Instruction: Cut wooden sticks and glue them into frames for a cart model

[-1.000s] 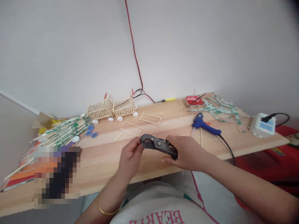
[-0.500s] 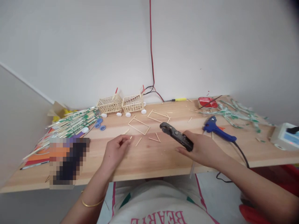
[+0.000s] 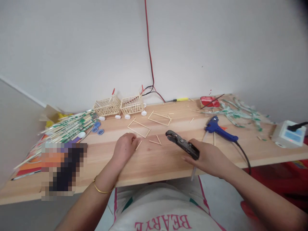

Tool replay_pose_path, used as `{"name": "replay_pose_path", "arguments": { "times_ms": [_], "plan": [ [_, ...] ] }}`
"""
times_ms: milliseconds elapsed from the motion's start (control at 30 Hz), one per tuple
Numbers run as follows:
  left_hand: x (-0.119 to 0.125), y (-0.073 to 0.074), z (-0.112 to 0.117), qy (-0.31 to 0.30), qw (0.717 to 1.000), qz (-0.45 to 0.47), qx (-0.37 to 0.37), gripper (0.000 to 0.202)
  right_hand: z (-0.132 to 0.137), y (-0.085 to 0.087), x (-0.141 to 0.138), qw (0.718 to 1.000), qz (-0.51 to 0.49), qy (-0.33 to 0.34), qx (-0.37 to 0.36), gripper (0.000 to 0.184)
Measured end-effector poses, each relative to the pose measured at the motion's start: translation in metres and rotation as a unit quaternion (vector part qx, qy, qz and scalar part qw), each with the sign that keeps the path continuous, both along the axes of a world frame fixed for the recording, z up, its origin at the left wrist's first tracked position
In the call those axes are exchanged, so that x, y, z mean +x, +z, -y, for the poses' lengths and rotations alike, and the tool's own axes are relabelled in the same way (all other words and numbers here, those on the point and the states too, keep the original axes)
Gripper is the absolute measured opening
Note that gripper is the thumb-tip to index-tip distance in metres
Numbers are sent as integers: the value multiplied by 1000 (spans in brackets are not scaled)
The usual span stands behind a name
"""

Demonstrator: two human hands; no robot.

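My right hand [image 3: 211,158] is wrapped round a pair of black pliers [image 3: 182,143], held above the table with the jaws pointing to the far left. My left hand [image 3: 126,147] rests low over the wood with its fingers curled down. What those fingers hold, if anything, is hidden. Beside its fingertips lies a short wooden stick [image 3: 139,145]. Two more short sticks [image 3: 156,140] meet at an angle to the right. Beyond them lie a rectangular stick frame [image 3: 139,128] and a second stick frame [image 3: 159,118].
Two small stick carts [image 3: 132,105] with white wheels stand at the back. Packaged sticks [image 3: 72,125] and blue wheels [image 3: 97,127] lie left. A blue glue gun [image 3: 222,131], its cord, plastic wrappers [image 3: 238,110] and a white power box [image 3: 290,134] occupy the right.
My left hand has shifted slightly right and away from me over the table; the stick end that showed at its fingertips is now out of sight. My right hand still grips the pliers. The view has turned slightly.
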State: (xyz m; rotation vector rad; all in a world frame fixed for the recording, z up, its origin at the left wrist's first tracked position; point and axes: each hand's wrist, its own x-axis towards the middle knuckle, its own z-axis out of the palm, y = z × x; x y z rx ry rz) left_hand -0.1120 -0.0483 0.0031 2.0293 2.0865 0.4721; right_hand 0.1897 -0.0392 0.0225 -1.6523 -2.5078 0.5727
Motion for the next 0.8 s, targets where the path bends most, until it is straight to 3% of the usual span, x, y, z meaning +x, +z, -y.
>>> {"name": "replay_pose_path", "arguments": {
  "times_ms": [100,267,467,800],
  "plan": [
    [16,3,0,-53,998,-11,22,22,-3,-2,1,1000,4,-3,-1,30],
    [49,2,-7,-165,983,-74,-19,24,-12,-11,2,998,39,-41,26,45],
    [66,1,-12,-197,969,-142,-33,27,-30,-21,4,988,96,-38,118,67],
    [64,-3,-14,-246,949,-189,-51,21,-38,-35,6,978,84,8,189,87]
  ]
}}
